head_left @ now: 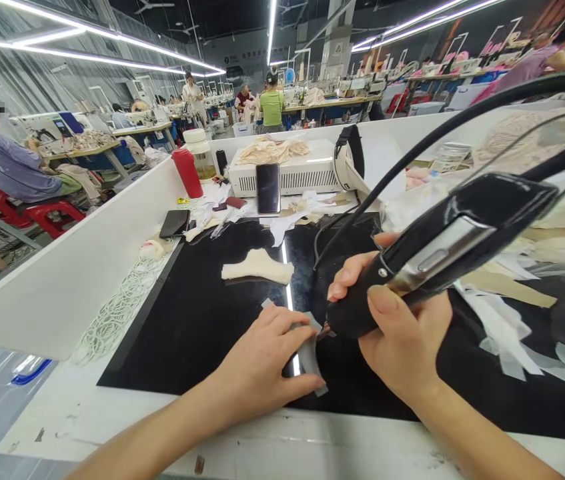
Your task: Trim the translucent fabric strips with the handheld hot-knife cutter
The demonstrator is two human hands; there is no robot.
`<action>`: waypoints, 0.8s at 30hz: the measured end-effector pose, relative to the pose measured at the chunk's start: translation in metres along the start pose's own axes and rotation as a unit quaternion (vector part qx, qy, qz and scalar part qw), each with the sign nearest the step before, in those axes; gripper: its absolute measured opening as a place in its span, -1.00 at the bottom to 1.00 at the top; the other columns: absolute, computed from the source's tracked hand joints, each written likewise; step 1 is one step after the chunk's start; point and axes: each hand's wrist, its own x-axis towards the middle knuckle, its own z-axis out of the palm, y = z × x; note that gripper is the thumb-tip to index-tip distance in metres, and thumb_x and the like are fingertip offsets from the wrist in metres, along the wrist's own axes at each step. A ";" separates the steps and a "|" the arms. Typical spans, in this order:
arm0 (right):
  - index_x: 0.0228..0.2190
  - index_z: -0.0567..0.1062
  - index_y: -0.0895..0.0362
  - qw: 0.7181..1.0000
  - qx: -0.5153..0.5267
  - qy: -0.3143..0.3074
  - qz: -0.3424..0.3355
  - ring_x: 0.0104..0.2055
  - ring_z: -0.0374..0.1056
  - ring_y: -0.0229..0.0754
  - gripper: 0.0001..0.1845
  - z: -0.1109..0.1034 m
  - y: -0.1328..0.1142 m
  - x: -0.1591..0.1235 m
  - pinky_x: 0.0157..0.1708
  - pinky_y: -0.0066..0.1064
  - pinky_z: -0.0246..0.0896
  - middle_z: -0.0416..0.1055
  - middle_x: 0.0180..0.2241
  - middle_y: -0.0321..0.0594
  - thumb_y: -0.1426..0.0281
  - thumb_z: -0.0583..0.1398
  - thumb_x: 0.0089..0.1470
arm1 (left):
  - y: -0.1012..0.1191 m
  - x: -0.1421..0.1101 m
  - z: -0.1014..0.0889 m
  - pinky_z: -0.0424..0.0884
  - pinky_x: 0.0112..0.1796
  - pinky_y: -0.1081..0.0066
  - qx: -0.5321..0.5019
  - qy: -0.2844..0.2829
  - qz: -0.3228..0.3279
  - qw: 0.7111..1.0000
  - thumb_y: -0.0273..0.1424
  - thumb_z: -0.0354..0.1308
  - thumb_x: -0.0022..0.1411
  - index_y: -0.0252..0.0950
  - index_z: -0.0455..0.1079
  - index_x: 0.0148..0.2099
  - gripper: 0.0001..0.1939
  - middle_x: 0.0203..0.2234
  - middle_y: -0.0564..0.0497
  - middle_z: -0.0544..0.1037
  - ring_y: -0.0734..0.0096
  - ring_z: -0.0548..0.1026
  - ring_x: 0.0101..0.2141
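Note:
My left hand [269, 353] lies palm down with its fingers spread, pressing a curved grey piece [311, 353] onto the black work surface [187, 300]. The fingers cover part of that piece. My right hand [402, 333] is wrapped round a black corded electric hand tool [467, 233] with a silver lever along its side. Its narrow tip points left and down, close beside the grey piece's right edge; whether it touches I cannot tell. Beyond my left hand lies a cream, thick, curved fabric piece [257, 265].
A thick black cable [412, 150] arcs above the right side. Pale scraps [502, 327] lie at right, a tangle of light green cord [117, 313] at left. At the back stand a phone [268, 189], a red cup [187, 172] and a white vented box [307, 175]. White walls edge the bench.

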 end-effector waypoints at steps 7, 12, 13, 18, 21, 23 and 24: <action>0.00 0.43 -0.04 1.000 -0.014 -0.002 -0.011 -0.43 0.40 -0.21 -0.56 0.001 -0.001 0.000 -0.41 -0.31 0.37 0.48 -0.36 -0.37 0.26 0.40 0.13 | -0.002 -0.001 0.003 0.00 0.39 -0.08 0.011 -0.007 0.006 1.000 -0.17 0.42 0.21 -0.21 0.37 0.25 -0.37 0.21 -0.10 0.45 0.06 0.40 0.19; -0.01 0.43 -0.05 1.000 -0.011 0.001 -0.002 -0.43 0.40 -0.20 -0.56 0.001 -0.002 -0.001 -0.41 -0.30 0.36 0.48 -0.36 -0.37 0.26 0.41 0.12 | -0.002 0.000 0.002 0.03 0.39 -0.04 0.007 -0.008 0.003 1.000 -0.14 0.42 0.20 -0.21 0.37 0.25 -0.36 0.24 -0.09 0.43 0.07 0.38 0.21; -0.02 0.43 -0.05 1.000 -0.009 0.002 -0.003 -0.43 0.40 -0.20 -0.56 0.001 -0.003 -0.001 -0.40 -0.30 0.37 0.48 -0.36 -0.37 0.26 0.41 0.11 | -0.002 0.000 0.002 0.04 0.38 -0.04 0.007 -0.010 0.002 1.000 -0.14 0.42 0.20 -0.21 0.38 0.25 -0.36 0.24 -0.10 0.43 0.06 0.38 0.22; -0.01 0.44 -0.07 1.000 -0.011 0.003 0.000 -0.43 0.40 -0.19 -0.55 0.001 -0.003 -0.001 -0.40 -0.28 0.36 0.47 -0.35 -0.38 0.23 0.41 0.10 | -0.001 -0.001 0.001 0.00 0.39 -0.07 0.004 -0.014 -0.005 1.000 -0.14 0.42 0.20 -0.19 0.38 0.25 -0.37 0.25 -0.08 0.43 0.06 0.38 0.22; 0.00 0.43 -0.07 1.000 -0.012 0.000 -0.002 -0.43 0.39 -0.18 -0.56 0.001 -0.002 -0.001 -0.39 -0.28 0.36 0.47 -0.35 -0.38 0.23 0.40 0.12 | -0.002 -0.001 0.001 -0.03 0.40 -0.06 0.000 -0.010 0.002 1.000 -0.15 0.42 0.20 -0.19 0.39 0.24 -0.38 0.24 -0.06 0.43 0.08 0.39 0.22; 0.00 0.43 -0.06 1.000 -0.018 -0.001 -0.003 -0.42 0.40 -0.19 -0.57 0.001 -0.001 -0.001 -0.40 -0.29 0.36 0.47 -0.35 -0.38 0.25 0.40 0.13 | -0.003 -0.002 0.002 -0.03 0.40 -0.06 0.000 -0.006 0.006 1.000 -0.14 0.42 0.19 -0.19 0.39 0.23 -0.38 0.23 -0.07 0.44 0.08 0.39 0.21; 0.00 0.43 -0.06 1.000 -0.021 -0.001 -0.003 -0.42 0.40 -0.19 -0.57 0.001 -0.001 -0.001 -0.40 -0.29 0.36 0.48 -0.35 -0.38 0.27 0.39 0.13 | -0.004 -0.002 0.003 -0.02 0.40 -0.07 0.000 -0.005 0.007 1.000 -0.14 0.42 0.19 -0.19 0.39 0.23 -0.38 0.23 -0.07 0.44 0.08 0.39 0.21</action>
